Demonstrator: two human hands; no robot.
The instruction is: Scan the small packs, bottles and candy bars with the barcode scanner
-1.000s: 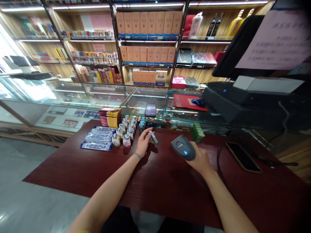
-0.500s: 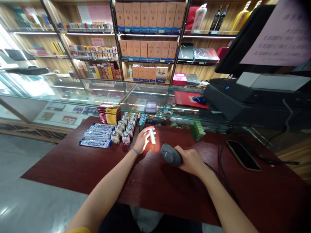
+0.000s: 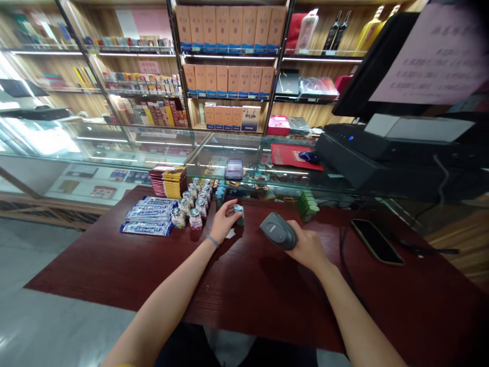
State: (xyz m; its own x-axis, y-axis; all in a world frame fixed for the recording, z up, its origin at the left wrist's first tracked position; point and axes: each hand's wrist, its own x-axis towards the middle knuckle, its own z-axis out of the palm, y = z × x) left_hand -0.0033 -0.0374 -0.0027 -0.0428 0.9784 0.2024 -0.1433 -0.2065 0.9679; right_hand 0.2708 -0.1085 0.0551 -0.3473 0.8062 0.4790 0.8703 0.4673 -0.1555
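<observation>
My left hand (image 3: 223, 221) has its fingers closed around a small pack (image 3: 239, 216) with a pale blue top and green side. The pack is just above or on the brown tabletop (image 3: 229, 285); I cannot tell which. Gripped in my right hand (image 3: 308, 247) is a grey barcode scanner (image 3: 278, 232), its head angled toward the pack but apart from it. Behind my left hand stands a row of small blue-topped packs (image 3: 220, 194). To its left are several small jars with silvery lids (image 3: 195, 219).
Blue-and-white long packets (image 3: 147, 227) and a stack of yellow-and-maroon boxes (image 3: 168, 182) occupy the left side. Green packs (image 3: 307, 206) stand right of centre. A phone (image 3: 376, 242) and a black cable (image 3: 344, 260) lie at right. The glass counter (image 3: 244, 145) borders the back.
The scanner's bright light on the pack has gone out. My right hand has moved the scanner slightly right and up. The pack has turned, showing its top and green side.
</observation>
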